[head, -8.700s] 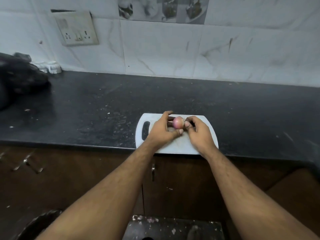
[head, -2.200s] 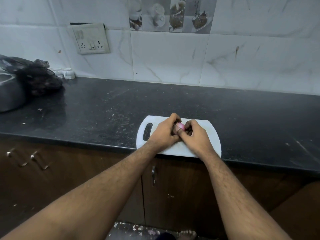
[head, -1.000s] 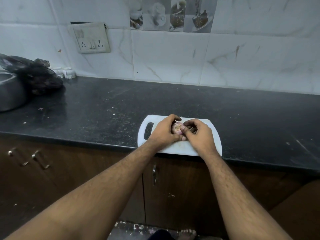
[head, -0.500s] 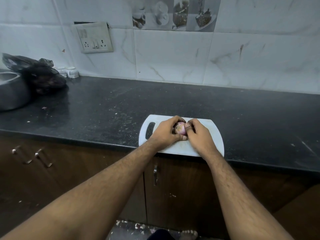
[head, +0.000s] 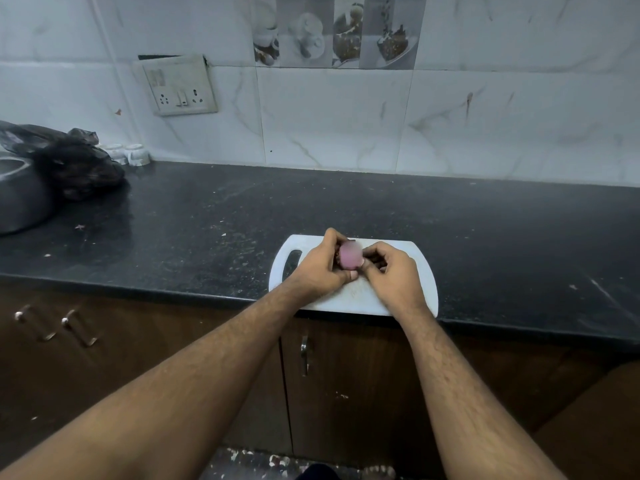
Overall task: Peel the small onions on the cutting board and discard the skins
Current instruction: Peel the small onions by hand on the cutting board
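A small pink onion is held just above the white cutting board, which lies at the front edge of the black counter. My left hand grips the onion from the left, thumb under it. My right hand has curled fingers whose tips pinch at the onion's right side. A bit of dark skin shows between the onion and my left fingers. Other onions or loose skins on the board are hidden behind my hands.
The black counter runs left and right of the board. At the far left sit a metal pot and a dark plastic bag, with small white cups by the wall. Brown cabinet doors stand below.
The onion has turned in my fingers and now shows a smooth pink side. Both hands stay together over the board; the camera has shifted a little.
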The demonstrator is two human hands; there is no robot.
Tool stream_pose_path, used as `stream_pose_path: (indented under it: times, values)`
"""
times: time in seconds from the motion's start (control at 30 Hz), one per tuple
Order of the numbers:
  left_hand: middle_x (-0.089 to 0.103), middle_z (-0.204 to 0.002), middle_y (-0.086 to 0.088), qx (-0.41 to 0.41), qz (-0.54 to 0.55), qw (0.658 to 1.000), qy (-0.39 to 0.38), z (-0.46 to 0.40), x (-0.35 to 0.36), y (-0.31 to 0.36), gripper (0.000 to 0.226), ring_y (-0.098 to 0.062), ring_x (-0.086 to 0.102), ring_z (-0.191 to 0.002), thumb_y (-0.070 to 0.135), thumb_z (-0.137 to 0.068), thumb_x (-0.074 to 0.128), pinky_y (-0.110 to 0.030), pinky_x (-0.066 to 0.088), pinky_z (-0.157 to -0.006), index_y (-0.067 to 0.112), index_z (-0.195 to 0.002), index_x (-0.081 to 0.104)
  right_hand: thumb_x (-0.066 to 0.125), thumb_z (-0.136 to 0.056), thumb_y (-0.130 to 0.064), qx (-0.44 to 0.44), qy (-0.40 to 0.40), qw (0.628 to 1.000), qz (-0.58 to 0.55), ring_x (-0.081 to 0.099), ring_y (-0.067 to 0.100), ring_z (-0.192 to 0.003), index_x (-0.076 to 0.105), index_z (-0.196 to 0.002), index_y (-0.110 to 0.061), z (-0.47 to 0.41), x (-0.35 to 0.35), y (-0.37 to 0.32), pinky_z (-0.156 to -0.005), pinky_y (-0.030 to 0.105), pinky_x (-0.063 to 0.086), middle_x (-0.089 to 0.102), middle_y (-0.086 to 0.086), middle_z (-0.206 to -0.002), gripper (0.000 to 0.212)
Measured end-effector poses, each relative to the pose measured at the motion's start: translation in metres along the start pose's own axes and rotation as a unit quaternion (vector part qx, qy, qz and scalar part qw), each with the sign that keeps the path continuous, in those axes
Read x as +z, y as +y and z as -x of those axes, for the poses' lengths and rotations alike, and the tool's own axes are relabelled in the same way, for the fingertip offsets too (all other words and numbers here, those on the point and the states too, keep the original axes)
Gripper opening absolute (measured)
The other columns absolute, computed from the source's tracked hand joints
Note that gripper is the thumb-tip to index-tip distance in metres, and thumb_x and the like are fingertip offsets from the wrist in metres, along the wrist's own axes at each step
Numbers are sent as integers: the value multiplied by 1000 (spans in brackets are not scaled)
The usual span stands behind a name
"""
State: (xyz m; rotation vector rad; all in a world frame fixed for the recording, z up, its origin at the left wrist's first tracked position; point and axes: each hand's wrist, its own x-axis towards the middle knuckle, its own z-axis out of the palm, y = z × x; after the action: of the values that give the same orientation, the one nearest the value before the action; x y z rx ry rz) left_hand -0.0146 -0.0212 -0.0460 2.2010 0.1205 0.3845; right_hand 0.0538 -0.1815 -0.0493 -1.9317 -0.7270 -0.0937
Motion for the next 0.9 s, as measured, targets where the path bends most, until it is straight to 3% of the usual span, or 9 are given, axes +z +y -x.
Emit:
stream_pose_path:
  times: [0.1, 0.23, 0.4, 0.53, 0.63, 0.73, 0.77, 0.83, 0.9]
  values:
    - [65, -106, 8, 13, 9, 1000, -10, 1, 0, -2, 46, -10, 65, -98, 17, -88, 80, -26, 51, -87, 23, -114, 44, 73, -91, -15, 3, 5, 1000, -19, 64, -5, -81, 71, -92, -24, 1, -1, -1, -66, 5, 42, 72, -15, -83, 9]
    - [64, -116, -5, 28, 11, 1000, -5, 2, 3, 2, 46, -23, 65, -108, 13, -86, 81, -38, 54, -95, 14, -117, 47, 71, -94, -18, 9, 3, 1000, -24, 63, -4, -79, 69, -91, -24, 0, -3, -1, -67, 7, 43, 71, -13, -82, 6]
    - [64, -103, 4, 22, 26, 999, -7, 3, 2, 3, 44, -8, 61, -94, 15, -87, 82, -20, 51, -84, 16, -115, 47, 62, -99, -23, 10, -12, 1000, 21, 62, -2, -80, 66, -94, -27, 0, 1, 0, -68, 14, 42, 69, -15, -83, 8]
    - [64, -105, 2, 18, 27, 999, 22, 4, 3, 5, 44, -11, 61, -94, 19, -90, 79, -22, 50, -86, 14, -119, 46, 61, -100, -27, -1, -65, 998, 14, 63, -5, -84, 69, -99, -31, 1, -2, -2, -69, 13, 42, 71, -18, -86, 9]
    - [66, -117, -2, 14, 37, 999, 26, 3, 2, 5, 46, -18, 65, -106, 15, -91, 78, -30, 54, -97, 13, -124, 46, 53, -104, -36, 24, -37, 999, -22, 66, -1, -79, 72, -92, -30, 1, -3, -4, -72, 20, 49, 73, -16, -80, 24]
    - [64, -123, -1, 21, 17, 1000, -6, 4, 2, 6, 45, -20, 64, -114, 9, -93, 73, -39, 52, -104, 14, -129, 46, 44, -105, -46, 64, 40, 997, -4, 62, 4, -65, 71, -77, -23, 2, -1, -5, -58, 13, 42, 70, -7, -69, 45]
    - [63, -124, -2, 22, 12, 1000, -18, 3, 1, 6, 45, -20, 63, -115, 9, -94, 71, -40, 52, -104, 15, -131, 46, 47, -105, -44, 63, 58, 996, 26, 60, 5, -66, 70, -80, -21, 2, 0, -5, -55, 12, 38, 69, -6, -70, 41]
    - [61, -128, -3, 24, 4, 999, -31, 3, 1, 6, 46, -21, 60, -119, 10, -96, 69, -44, 50, -106, 17, -136, 47, 58, -102, -28, 42, 71, 995, 53, 61, 7, -84, 68, -98, -19, 2, 0, -5, -65, 10, 38, 68, -8, -92, 14]
    - [59, -132, -3, 19, -8, 999, -32, 1, 2, 7, 50, -25, 55, -126, 11, -97, 68, -46, 46, -111, 20, -142, 47, 63, -98, -17, 9, 47, 998, 46, 61, 8, -97, 66, -117, -18, 1, -2, -6, -79, 15, 44, 64, -7, -108, 18]
